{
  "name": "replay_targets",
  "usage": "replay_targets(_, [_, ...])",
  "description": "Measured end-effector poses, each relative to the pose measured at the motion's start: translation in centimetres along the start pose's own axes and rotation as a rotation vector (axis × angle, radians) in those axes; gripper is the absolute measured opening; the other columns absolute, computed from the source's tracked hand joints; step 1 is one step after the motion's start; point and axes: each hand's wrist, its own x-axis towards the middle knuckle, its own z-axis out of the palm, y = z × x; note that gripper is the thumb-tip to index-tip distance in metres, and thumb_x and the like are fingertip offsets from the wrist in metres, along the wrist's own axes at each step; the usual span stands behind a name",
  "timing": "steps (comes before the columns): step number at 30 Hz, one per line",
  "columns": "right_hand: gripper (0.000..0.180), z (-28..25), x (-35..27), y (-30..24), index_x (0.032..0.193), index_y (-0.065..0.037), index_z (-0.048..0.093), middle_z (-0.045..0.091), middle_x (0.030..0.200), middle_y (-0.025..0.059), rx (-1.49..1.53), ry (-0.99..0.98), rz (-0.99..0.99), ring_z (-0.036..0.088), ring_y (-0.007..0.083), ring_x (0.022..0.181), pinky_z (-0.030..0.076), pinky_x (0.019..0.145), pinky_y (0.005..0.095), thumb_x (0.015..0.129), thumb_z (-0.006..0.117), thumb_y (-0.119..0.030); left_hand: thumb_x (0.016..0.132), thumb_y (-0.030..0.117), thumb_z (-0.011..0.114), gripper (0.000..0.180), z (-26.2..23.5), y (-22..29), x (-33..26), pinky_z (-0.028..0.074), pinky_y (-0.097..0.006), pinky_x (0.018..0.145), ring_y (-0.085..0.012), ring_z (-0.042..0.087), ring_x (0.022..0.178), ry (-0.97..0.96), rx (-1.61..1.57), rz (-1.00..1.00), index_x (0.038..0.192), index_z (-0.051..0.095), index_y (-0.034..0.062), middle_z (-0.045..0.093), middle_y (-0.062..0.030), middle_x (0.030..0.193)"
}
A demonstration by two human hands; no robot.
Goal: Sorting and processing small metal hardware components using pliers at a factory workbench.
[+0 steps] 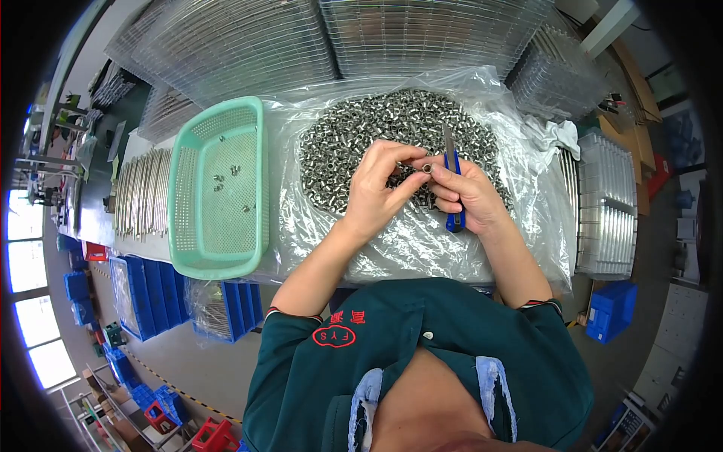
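Over a pile of small shiny metal sleeves (399, 113), my two hands meet. My left hand (373, 184) is closed in a pinch, thumb and forefinger at a small round metal sleeve (427, 169). The fingertips of my right hand (474, 194) touch the same sleeve from the other side. Also gripped in my right hand is a blue utility knife (452, 160), its blade pointing away from me and the handle's end below my fingers. Left of the pile, a pale green plastic basket (260, 181) holds several metal sleeves.
Clear plastic sheeting (527, 226) lies under the pile. Stacked clear trays (241, 53) line the back, with more trays (606, 203) at the right. Long metal rods (143, 192) lie left of the basket. Blue bins (151, 294) stand below the table at the left.
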Motion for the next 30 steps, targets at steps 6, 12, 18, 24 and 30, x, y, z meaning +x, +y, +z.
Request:
replay_targets(6, [0.014,0.00,0.07,0.20,0.089,-0.003,0.052,0.042,0.062,-0.0056,0.056,0.075,-0.018,0.036,-0.0005,0.048,0.028,0.038,0.0133,0.084,0.058,-0.015,0.071,0.004,0.068,0.024,-0.05,0.10,-0.08,0.045,-0.027,0.065,-0.0167,0.053,0.078,-0.012,-0.033,0.010,0.094,0.063,0.0049,0.053,-0.0066,0.085])
replay_targets(12, [0.016,-0.24,0.15,0.31,0.087,-0.004,0.052,0.041,0.061,-0.0054,0.038,0.058,-0.020,0.035,-0.0004,0.047,0.027,0.038,0.0134,0.084,0.058,-0.018,0.071,0.005,0.068,0.022,-0.01,0.14,-0.17,0.045,-0.027,0.064,-0.0166,0.053,0.076,-0.007,-0.057,-0.015,0.092,0.063,0.0048,0.052,-0.0062,0.085])
replay_targets(18, [0.015,-0.19,0.17,0.22,0.085,-0.005,0.052,0.041,0.060,-0.0060,0.020,0.055,0.002,0.035,-0.0004,0.048,0.027,0.038,0.0135,0.085,0.058,-0.019,0.071,0.007,0.069,0.020,0.01,0.04,-0.19,0.045,-0.027,0.063,-0.0173,0.054,0.077,0.017,-0.051,-0.003,0.089,0.062,0.0041,0.053,-0.0069,0.085])
replay_targets(24, [0.015,-0.06,0.16,0.21,0.086,-0.004,0.053,0.041,0.061,-0.0060,0.017,0.052,0.019,0.035,-0.0006,0.048,0.027,0.038,0.0135,0.086,0.057,-0.018,0.070,0.007,0.069,0.020,0.01,-0.05,-0.22,0.045,-0.027,0.063,-0.0176,0.054,0.077,0.020,-0.033,0.020,0.088,0.062,0.0041,0.054,-0.0069,0.084])
replay_targets(30, [0.014,0.23,0.07,0.13,0.089,-0.004,0.052,0.041,0.062,-0.0058,0.029,0.062,-0.003,0.034,-0.0008,0.048,0.026,0.038,0.0130,0.086,0.056,-0.017,0.071,0.006,0.068,0.019,0.02,0.07,-0.20,0.045,-0.027,0.063,-0.0173,0.054,0.076,0.023,-0.040,-0.003,0.089,0.062,0.0044,0.053,-0.0066,0.084])
